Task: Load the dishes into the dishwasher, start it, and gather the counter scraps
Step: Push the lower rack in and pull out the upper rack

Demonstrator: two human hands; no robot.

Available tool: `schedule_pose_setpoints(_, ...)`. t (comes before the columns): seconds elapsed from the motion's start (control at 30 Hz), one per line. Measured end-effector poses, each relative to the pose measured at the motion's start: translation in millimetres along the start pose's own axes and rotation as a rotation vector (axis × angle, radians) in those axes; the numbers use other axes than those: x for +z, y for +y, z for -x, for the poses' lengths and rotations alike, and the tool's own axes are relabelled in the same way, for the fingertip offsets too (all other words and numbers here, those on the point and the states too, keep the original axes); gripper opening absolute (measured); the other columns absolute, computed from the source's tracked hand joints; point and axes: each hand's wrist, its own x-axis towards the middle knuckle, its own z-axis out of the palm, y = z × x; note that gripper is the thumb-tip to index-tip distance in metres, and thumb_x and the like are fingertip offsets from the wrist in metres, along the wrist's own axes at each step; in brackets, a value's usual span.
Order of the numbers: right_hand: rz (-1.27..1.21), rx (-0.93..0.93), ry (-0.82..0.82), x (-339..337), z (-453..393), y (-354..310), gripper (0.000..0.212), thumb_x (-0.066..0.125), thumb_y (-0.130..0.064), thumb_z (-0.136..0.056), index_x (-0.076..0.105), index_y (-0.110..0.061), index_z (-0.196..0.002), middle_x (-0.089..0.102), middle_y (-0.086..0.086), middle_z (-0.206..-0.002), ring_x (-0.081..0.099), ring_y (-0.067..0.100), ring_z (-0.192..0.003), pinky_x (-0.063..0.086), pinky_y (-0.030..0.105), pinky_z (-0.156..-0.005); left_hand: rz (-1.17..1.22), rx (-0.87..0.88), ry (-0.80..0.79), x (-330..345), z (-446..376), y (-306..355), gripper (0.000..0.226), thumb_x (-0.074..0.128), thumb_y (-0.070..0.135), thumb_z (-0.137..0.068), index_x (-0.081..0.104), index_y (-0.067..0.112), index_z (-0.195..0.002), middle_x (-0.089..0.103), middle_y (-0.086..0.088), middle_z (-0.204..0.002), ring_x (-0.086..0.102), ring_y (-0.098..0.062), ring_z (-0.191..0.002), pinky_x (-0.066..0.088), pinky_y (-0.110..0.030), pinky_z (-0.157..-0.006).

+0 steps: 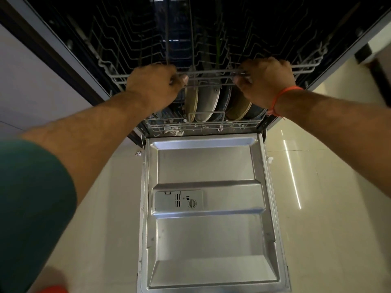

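**Dishwasher open, both hands on the upper rack**

Dishwasher [203,28] stands open ahead of the person, its steel door [208,240] folded flat toward the floor, below and nearer than both sets of fingers. On the door's inner face sits the detergent compartment [178,200] with a round cap. The upper rack [211,51], grey wire, reaches back into the dark tub beyond the knuckles; its front bar runs between the two hands. The left hand [155,84] has its fingers curled round that bar, thumb tip showing at the wire. The right hand [265,78] grips the same bar, fingers wrapped over it, an orange thread bracelet [282,96] at the wrist. Just beneath the fingers, the lower rack [203,123] holds several plates [206,102] standing on edge, side by side, between the two hands. Small pale scraps [172,131] lie at the lower rack's front edge, under the left fingers.
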Motion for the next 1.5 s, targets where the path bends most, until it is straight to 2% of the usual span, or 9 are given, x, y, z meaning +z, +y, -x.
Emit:
schedule_pose_setpoints(0.17,-0.083,-0.044,-0.026,-6,28,-2,0.041,0.033,-0.049,-0.104,0.062,-0.029,-0.123,0.069,0.007,-0.114,0.058,0.034,-0.112,0.034,0.047,-0.103,0.048,0.024,0.003,1,23,4,0.047,0.03,0.052,-0.106,0.057,0.018,-0.087,0.048,0.002,-0.064,0.055,-0.027,-0.07,0.044,-0.036,-0.069)
schedule_pose_setpoints(0.33,-0.105,-0.053,0.02,-7,65,-8,0.044,0.028,-0.048,-0.105,0.064,-0.026,-0.115,0.07,0.008,-0.105,0.06,0.033,-0.107,0.034,0.046,-0.1,0.06,0.019,0.053,6,58,14,0.042,0.033,0.049,-0.106,0.045,0.025,-0.073,0.047,0.005,-0.059,0.05,-0.023,-0.06,0.036,-0.034,-0.068)
schedule_pose_setpoints(0.43,-0.111,-0.024,0.005,-4,85,-9,0.041,0.028,-0.045,-0.106,0.064,-0.026,-0.107,0.069,0.006,-0.093,0.06,0.033,-0.1,0.034,0.046,-0.098,0.082,0.014,0.047,7,81,21,0.044,0.034,0.048,-0.106,0.054,0.02,-0.079,0.052,0.002,-0.063,0.056,-0.026,-0.066,0.048,-0.04,-0.081)
schedule_pose_setpoints(0.5,-0.124,0.002,-0.022,-3,97,-9,0.04,0.028,-0.046,-0.106,0.064,-0.027,-0.105,0.068,0.006,-0.092,0.06,0.032,-0.099,0.034,0.047,-0.099,0.081,-0.007,0.01,6,94,27,0.047,0.032,0.049,-0.106,0.063,0.018,-0.089,0.06,-0.001,-0.073,0.06,-0.026,-0.074,0.048,-0.043,-0.089)
schedule_pose_setpoints(0.63,-0.16,0.021,-0.023,1,124,-11,0.04,0.032,-0.048,-0.104,0.066,-0.028,-0.101,0.068,0.004,-0.087,0.061,0.031,-0.094,0.036,0.044,-0.097,0.057,-0.027,-0.03,11,118,32,0.049,0.03,0.051,-0.105,0.065,0.019,-0.094,0.064,0.0,-0.081,0.062,-0.026,-0.079,0.049,-0.042,-0.087)
schedule_pose_setpoints(0.8,-0.229,0.045,0.009,-1,160,-16,0.031,0.043,-0.043,-0.103,0.069,-0.028,-0.093,0.071,0.0,-0.083,0.062,0.029,-0.09,0.036,0.042,-0.099,0.087,-0.018,0.028,18,151,40,0.044,0.036,0.048,-0.104,0.064,0.02,-0.083,0.064,0.001,-0.072,0.061,-0.024,-0.071,0.049,-0.037,-0.08)
schedule_pose_setpoints(0.97,-0.286,0.113,-0.036,-8,188,-23,0.028,0.049,-0.044,-0.102,0.073,-0.033,-0.11,0.076,-0.003,-0.095,0.063,0.027,-0.101,0.033,0.04,-0.101,0.137,-0.045,0.032,21,183,49,0.041,0.04,0.048,-0.104,0.068,0.023,-0.089,0.066,0.004,-0.073,0.062,-0.021,-0.072,0.048,-0.04,-0.09)
schedule_pose_setpoints(1.33,-0.327,0.123,-0.071,-5,221,-16,0.026,0.051,-0.045,-0.101,0.073,-0.033,-0.106,0.076,-0.01,-0.097,0.065,0.02,-0.099,0.039,0.044,-0.102,0.136,-0.125,-0.052,17,221,75,0.045,0.031,0.053,-0.104,0.069,0.029,-0.106,0.07,0.008,-0.093,0.062,-0.018,-0.096,0.036,-0.041,-0.105)
schedule_pose_setpoints(1.5,-0.358,0.127,-0.065,-7,232,-14,0.024,0.053,-0.046,-0.099,0.073,-0.035,-0.101,0.074,-0.012,-0.09,0.063,0.018,-0.095,0.039,0.042,-0.102,0.158,-0.153,-0.07,17,233,82,0.046,0.03,0.054,-0.103,0.068,0.029,-0.103,0.066,0.009,-0.089,0.06,-0.019,-0.092,0.037,-0.043,-0.104)
